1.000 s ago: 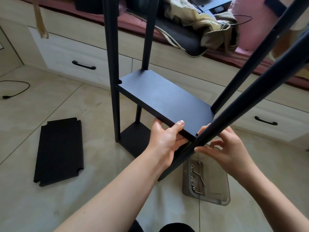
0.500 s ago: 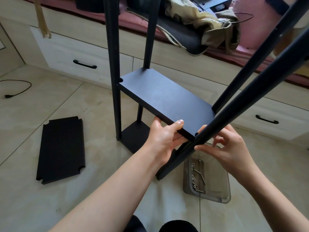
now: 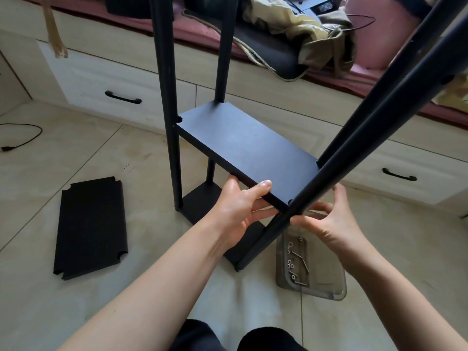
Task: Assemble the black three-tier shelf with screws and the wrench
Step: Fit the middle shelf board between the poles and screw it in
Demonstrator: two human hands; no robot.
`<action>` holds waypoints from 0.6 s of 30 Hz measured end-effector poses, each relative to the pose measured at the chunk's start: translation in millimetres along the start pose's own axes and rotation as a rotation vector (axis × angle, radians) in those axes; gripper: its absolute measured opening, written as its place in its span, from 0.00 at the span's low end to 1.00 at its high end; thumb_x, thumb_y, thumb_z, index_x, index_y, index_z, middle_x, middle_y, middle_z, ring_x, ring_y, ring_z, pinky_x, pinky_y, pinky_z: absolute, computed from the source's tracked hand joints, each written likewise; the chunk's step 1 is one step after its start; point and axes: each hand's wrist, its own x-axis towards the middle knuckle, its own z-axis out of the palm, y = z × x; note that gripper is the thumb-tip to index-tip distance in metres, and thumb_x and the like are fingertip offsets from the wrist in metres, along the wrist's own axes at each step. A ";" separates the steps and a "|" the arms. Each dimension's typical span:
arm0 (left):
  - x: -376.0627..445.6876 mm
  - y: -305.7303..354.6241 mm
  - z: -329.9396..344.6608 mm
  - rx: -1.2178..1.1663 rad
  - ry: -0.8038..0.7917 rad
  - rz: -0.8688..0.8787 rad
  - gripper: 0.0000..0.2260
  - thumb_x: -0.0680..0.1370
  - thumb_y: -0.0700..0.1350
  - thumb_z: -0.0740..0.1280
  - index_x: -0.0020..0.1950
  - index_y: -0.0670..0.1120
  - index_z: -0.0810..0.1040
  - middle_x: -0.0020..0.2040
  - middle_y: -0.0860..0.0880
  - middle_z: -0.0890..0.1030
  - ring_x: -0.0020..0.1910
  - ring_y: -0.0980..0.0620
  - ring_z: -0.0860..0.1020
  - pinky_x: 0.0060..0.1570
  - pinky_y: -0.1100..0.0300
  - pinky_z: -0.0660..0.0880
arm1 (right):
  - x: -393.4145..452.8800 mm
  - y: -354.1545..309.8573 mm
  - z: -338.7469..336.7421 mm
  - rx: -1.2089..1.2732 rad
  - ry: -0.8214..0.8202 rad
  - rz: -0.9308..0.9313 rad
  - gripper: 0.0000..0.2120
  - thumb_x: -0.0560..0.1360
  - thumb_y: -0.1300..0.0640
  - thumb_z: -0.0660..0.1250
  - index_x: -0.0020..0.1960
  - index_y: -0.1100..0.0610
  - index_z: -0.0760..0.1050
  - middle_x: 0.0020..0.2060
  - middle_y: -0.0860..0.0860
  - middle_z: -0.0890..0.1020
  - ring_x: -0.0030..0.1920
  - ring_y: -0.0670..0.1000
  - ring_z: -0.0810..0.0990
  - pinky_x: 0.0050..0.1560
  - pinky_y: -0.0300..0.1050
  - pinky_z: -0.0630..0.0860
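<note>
Nearest, on the floor tiles, a clear plastic tray point(image 3: 326, 282) holds screws point(image 3: 291, 266), small washers and a thin wrench point(image 3: 305, 265). I can read no writing anywhere. Above it, the right hand point(image 3: 334, 224) touches the near black pole point(image 3: 354, 138) with curled fingertips; what they pinch I cannot tell. The left hand point(image 3: 238, 206) grips the middle shelf board point(image 3: 248, 153), thumb on top, fingers below. A spare board point(image 3: 91, 226) lies left. Compared with before, the hands have hardly moved.
</note>
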 end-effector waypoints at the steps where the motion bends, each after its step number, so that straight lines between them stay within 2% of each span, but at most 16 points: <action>1: -0.9 1.4 -1.0 0.013 -0.007 -0.006 0.15 0.82 0.37 0.66 0.67 0.46 0.69 0.61 0.42 0.82 0.52 0.41 0.85 0.44 0.52 0.83 | -1.6 2.0 2.1 0.096 -0.033 0.052 0.65 0.42 0.39 0.84 0.72 0.34 0.55 0.53 0.53 0.83 0.52 0.48 0.84 0.51 0.50 0.81; 3: -2.7 3.0 -3.2 0.033 -0.015 -0.016 0.16 0.82 0.37 0.66 0.69 0.44 0.69 0.62 0.41 0.82 0.52 0.41 0.85 0.45 0.52 0.83 | -4.1 2.7 5.3 0.248 -0.108 0.105 0.70 0.43 0.42 0.86 0.75 0.34 0.48 0.55 0.53 0.85 0.55 0.52 0.84 0.63 0.61 0.75; 5: -5.3 3.8 -4.7 0.042 -0.020 -0.024 0.17 0.81 0.37 0.66 0.70 0.43 0.69 0.62 0.41 0.82 0.52 0.40 0.85 0.45 0.52 0.83 | -5.4 0.3 6.5 0.311 -0.166 0.112 0.70 0.47 0.48 0.87 0.77 0.38 0.47 0.55 0.53 0.85 0.56 0.54 0.84 0.67 0.62 0.71; 7: -7.8 4.8 -5.2 0.046 -0.015 -0.034 0.17 0.81 0.37 0.66 0.70 0.43 0.69 0.61 0.41 0.82 0.52 0.40 0.85 0.44 0.52 0.83 | -6.7 -3.4 4.8 0.327 -0.192 0.108 0.65 0.52 0.54 0.85 0.78 0.43 0.49 0.54 0.55 0.85 0.56 0.56 0.84 0.67 0.60 0.71; 10: -11.2 7.7 -4.1 0.047 -0.003 -0.054 0.18 0.81 0.37 0.66 0.70 0.44 0.69 0.62 0.40 0.82 0.52 0.39 0.85 0.43 0.52 0.83 | -13.5 -6.7 0.4 0.428 -0.238 0.136 0.55 0.56 0.55 0.85 0.76 0.53 0.59 0.54 0.57 0.85 0.56 0.56 0.84 0.59 0.52 0.78; 12: -12.7 9.4 -3.6 0.056 -0.001 -0.069 0.18 0.81 0.37 0.66 0.71 0.44 0.69 0.63 0.40 0.81 0.53 0.39 0.85 0.44 0.51 0.83 | -15.5 -8.1 0.5 0.611 -0.232 0.209 0.43 0.62 0.50 0.81 0.72 0.58 0.67 0.56 0.58 0.84 0.55 0.56 0.84 0.51 0.46 0.81; 15: -17.7 13.7 -1.5 0.081 0.004 -0.084 0.17 0.81 0.37 0.66 0.70 0.43 0.69 0.61 0.40 0.82 0.53 0.39 0.85 0.44 0.51 0.83 | -9.1 -10.7 0.8 0.942 -0.188 0.341 0.31 0.70 0.47 0.71 0.67 0.62 0.72 0.57 0.61 0.83 0.55 0.59 0.84 0.47 0.49 0.83; 18: -22.6 17.2 -1.5 0.091 0.009 -0.113 0.16 0.81 0.37 0.66 0.68 0.45 0.70 0.58 0.42 0.84 0.52 0.40 0.85 0.42 0.53 0.83 | 2.2 -14.8 4.3 1.098 -0.136 0.409 0.23 0.78 0.54 0.67 0.69 0.64 0.71 0.54 0.61 0.83 0.51 0.59 0.85 0.43 0.50 0.83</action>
